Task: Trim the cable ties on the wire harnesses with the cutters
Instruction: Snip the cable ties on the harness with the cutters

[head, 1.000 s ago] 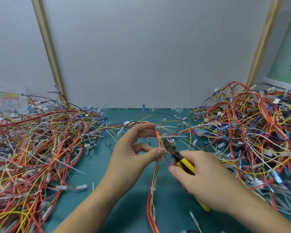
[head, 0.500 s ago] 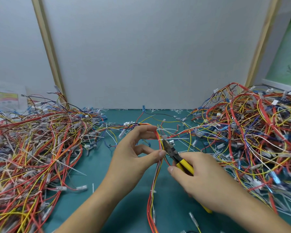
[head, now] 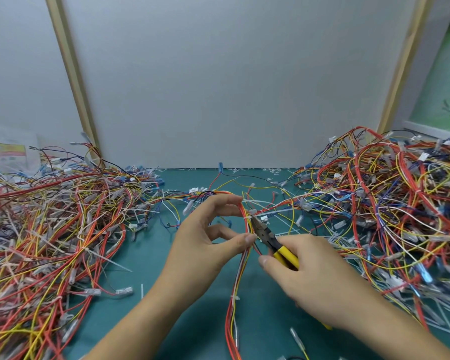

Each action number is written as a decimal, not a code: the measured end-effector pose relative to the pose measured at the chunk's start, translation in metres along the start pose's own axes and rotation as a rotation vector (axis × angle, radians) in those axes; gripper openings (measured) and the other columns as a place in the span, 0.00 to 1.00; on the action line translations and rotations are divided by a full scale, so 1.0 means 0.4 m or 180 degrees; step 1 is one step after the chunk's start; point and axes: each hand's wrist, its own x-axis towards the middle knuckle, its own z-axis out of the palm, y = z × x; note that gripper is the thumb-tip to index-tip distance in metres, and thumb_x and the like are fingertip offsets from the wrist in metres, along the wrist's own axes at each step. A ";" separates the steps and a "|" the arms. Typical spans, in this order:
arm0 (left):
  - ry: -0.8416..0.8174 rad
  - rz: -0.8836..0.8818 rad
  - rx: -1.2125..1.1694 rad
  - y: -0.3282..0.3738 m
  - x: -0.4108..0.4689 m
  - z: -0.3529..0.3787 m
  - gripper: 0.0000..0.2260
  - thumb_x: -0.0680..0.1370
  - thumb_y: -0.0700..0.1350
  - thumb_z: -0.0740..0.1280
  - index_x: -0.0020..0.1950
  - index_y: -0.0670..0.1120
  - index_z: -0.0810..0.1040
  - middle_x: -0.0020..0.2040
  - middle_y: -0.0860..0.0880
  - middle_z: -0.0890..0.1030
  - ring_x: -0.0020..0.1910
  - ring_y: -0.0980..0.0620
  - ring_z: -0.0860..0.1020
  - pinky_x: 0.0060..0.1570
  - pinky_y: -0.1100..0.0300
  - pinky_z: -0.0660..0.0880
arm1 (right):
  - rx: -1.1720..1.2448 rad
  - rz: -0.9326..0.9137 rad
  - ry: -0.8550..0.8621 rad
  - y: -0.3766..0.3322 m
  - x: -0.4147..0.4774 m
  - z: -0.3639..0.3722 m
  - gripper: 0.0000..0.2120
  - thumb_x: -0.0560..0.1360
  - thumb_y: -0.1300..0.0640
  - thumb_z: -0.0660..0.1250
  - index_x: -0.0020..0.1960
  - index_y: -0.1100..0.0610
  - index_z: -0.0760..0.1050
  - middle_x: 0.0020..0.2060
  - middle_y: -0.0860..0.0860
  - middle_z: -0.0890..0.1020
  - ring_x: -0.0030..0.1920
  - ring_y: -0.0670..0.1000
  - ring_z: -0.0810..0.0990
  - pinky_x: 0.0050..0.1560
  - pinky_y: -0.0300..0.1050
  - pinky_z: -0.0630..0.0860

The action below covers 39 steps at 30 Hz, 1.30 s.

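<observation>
Here the right hand (head: 309, 271) is curled tight round the grips of the yellow-handled, dark-nosed cutters (head: 272, 240), whose nose points away from the person and to the left. The left hand (head: 208, 240) is nearer the work. Its thumb tip and curved fingers pinch a thin wire harness (head: 238, 276) of red, orange, yellow and white leads, and the index finger arches over the far end of the held stretch. On that short stretch, between index and thumb, sits a small white plastic cable tie (head: 249, 217), and the cutter nose is right at it, coming in from the right side. The harness's long axis runs from the person outward, so the cutters meet it at a slant rather than along it. Whether the blades are parted or closed is too small to tell, and the tie's tail is lost among other white strips. A second white tie (head: 235, 298) sits lower on the same harness, closer to the person. Outward, the teal tabletop (head: 153, 268) carries a tangled left pile (head: 50, 229) and a taller right pile (head: 387, 209) of harnesses, beneath a pale grey back panel (head: 231, 87).
</observation>
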 end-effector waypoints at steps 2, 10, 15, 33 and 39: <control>-0.0019 -0.0037 0.0005 0.002 -0.002 0.001 0.22 0.68 0.44 0.78 0.59 0.57 0.78 0.55 0.54 0.82 0.38 0.49 0.83 0.53 0.42 0.81 | -0.0016 0.0065 0.0011 -0.001 -0.002 -0.001 0.21 0.74 0.42 0.67 0.38 0.60 0.68 0.27 0.58 0.73 0.29 0.59 0.74 0.33 0.56 0.77; 0.0163 -0.0514 -0.0705 -0.001 0.005 -0.001 0.30 0.64 0.39 0.78 0.64 0.51 0.75 0.48 0.49 0.84 0.39 0.47 0.84 0.41 0.58 0.81 | 0.0096 0.0220 0.0072 -0.008 -0.002 -0.002 0.25 0.74 0.40 0.67 0.37 0.62 0.67 0.24 0.54 0.69 0.26 0.55 0.70 0.33 0.55 0.76; 0.0466 -0.1073 -0.1432 -0.001 0.017 -0.013 0.33 0.61 0.40 0.78 0.64 0.45 0.72 0.48 0.43 0.86 0.34 0.49 0.82 0.30 0.59 0.78 | 0.0149 0.0099 0.0146 -0.013 -0.005 0.003 0.24 0.74 0.37 0.67 0.33 0.55 0.66 0.22 0.47 0.67 0.24 0.46 0.63 0.26 0.41 0.63; 0.0300 -0.1461 -0.1858 0.005 0.018 -0.017 0.23 0.67 0.45 0.73 0.60 0.39 0.79 0.51 0.42 0.85 0.36 0.50 0.82 0.27 0.61 0.78 | 0.0180 0.0116 0.0087 -0.014 -0.012 0.009 0.24 0.69 0.31 0.61 0.39 0.53 0.68 0.26 0.46 0.69 0.27 0.45 0.66 0.31 0.41 0.64; 0.0403 -0.1579 -0.1729 0.006 0.026 -0.019 0.08 0.69 0.48 0.73 0.40 0.45 0.86 0.38 0.44 0.82 0.30 0.53 0.79 0.28 0.63 0.77 | 0.0521 -0.0066 0.0161 -0.021 -0.013 0.000 0.27 0.68 0.29 0.61 0.40 0.54 0.71 0.24 0.45 0.71 0.26 0.44 0.66 0.28 0.37 0.65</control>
